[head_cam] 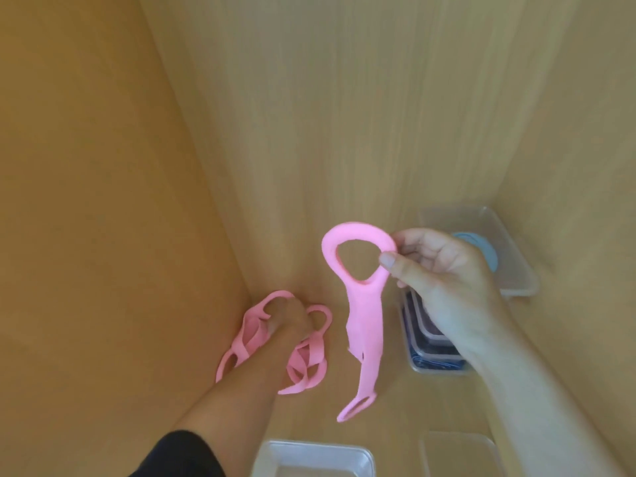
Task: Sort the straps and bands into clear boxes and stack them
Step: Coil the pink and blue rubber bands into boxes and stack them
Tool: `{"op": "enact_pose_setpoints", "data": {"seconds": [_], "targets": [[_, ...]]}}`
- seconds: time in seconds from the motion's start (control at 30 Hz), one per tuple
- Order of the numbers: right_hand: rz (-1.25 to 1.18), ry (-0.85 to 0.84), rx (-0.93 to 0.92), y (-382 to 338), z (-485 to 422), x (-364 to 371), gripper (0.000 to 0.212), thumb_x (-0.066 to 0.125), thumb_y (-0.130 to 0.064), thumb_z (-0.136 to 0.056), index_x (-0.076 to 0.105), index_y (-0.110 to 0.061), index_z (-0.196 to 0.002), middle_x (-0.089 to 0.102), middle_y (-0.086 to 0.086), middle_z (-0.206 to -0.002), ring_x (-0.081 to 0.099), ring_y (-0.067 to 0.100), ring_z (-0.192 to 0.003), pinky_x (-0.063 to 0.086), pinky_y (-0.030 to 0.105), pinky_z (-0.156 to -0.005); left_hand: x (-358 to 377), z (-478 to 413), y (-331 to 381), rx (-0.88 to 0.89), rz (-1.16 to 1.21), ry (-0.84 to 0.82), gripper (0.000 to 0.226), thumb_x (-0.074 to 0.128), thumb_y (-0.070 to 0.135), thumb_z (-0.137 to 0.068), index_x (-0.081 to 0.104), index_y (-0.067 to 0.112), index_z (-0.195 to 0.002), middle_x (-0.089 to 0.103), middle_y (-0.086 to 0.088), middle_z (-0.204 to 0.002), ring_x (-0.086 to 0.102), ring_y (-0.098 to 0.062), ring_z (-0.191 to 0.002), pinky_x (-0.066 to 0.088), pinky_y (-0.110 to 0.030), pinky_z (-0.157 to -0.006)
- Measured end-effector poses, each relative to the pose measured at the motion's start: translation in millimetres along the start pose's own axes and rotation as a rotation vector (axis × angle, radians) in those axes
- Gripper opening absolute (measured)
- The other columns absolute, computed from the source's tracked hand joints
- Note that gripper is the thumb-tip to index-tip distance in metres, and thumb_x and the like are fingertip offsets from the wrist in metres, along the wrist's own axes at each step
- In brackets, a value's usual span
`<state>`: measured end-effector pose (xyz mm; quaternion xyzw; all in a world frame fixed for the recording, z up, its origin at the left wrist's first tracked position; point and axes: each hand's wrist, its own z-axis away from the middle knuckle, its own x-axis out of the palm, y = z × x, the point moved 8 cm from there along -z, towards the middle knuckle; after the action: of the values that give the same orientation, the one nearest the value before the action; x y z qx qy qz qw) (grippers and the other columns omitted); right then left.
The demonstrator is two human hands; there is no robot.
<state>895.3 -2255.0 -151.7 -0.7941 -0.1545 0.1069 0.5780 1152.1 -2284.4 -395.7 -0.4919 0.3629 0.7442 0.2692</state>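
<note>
right fingers (389, 261) pinch pink strap (365, 321) | hangs lengthwise, big loop up | left fingers (281, 307) clutch strap pile (307, 360)

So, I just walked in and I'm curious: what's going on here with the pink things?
A person is sorting straps. Their right hand pinches one pink strap by its ring end, letting it hang. Their left hand is down in the pile of pink straps on the wooden surface; its grip is hidden. A stack of filled clear boxes sits to the right, and an open clear box lies nearest the camera.
</note>
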Motion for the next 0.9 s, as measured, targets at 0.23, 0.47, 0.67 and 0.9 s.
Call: {"op": "enact_pose_setpoints", "data": {"seconds": [0.23, 0.47, 0.67, 0.9], "targets": [[-0.015, -0.005, 0.051, 2.4, 3.3, -0.7, 0.015, 0.076, -0.01, -0.086, 0.077, -0.025, -0.086, 0.074, -0.001, -0.081, 0.061, 0.008, -0.069, 0.049, 0.016, -0.064, -22.0, 13.3, 8.0, 0.003, 0.559, 0.061, 0.022, 0.06, 0.033, -0.09, 0.054, 0.02, -0.073, 0.058, 0.003, -0.065, 0.055, -0.019, -0.064, 0.039, -0.027, -0.054], [-0.025, -0.025, 0.045, -13.4, -3.0, 7.5, 0.018, 0.076, -0.017, -0.083, 0.078, -0.035, -0.085, 0.074, -0.007, -0.079, 0.062, 0.007, -0.07, 0.049, 0.016, -0.062, -102.2, 65.6, 52.9, 0.379, 0.778, 0.058, 0.021, 0.056, 0.009, -0.092, 0.058, 0.0, -0.111, 0.067, -0.023, -0.103, 0.061, -0.041, -0.089, 0.052, -0.056, -0.083], [-0.098, -0.064, -0.003, -45.2, -7.2, 18.8, 0.01, 0.077, -0.024, -0.074, 0.079, -0.023, -0.084, 0.073, -0.002, -0.077, 0.06, 0.01, -0.065, 0.05, 0.019, -0.06, -172.4, 99.2, 54.6, 0.44, 0.904, 0.154, 0.031, 0.058, -0.007, -0.091, 0.054, -0.007, -0.121, 0.064, -0.027, -0.119, 0.063, -0.042, -0.106, 0.052, -0.058, -0.09], [-0.132, -0.099, -0.051, -75.1, -15.8, 36.5, 0.006, 0.072, -0.005, -0.088, 0.073, -0.008, -0.092, 0.07, 0.001, -0.072, 0.058, 0.01, -0.061, 0.05, 0.019, -0.058, -246.3, 142.5, 66.4, 0.591, 0.976, 0.194, 0.026, 0.05, -0.014, -0.092, 0.058, -0.013, -0.116, 0.069, -0.016, -0.099, 0.065, -0.004, -0.074, 0.05, -0.013, -0.058]]}}
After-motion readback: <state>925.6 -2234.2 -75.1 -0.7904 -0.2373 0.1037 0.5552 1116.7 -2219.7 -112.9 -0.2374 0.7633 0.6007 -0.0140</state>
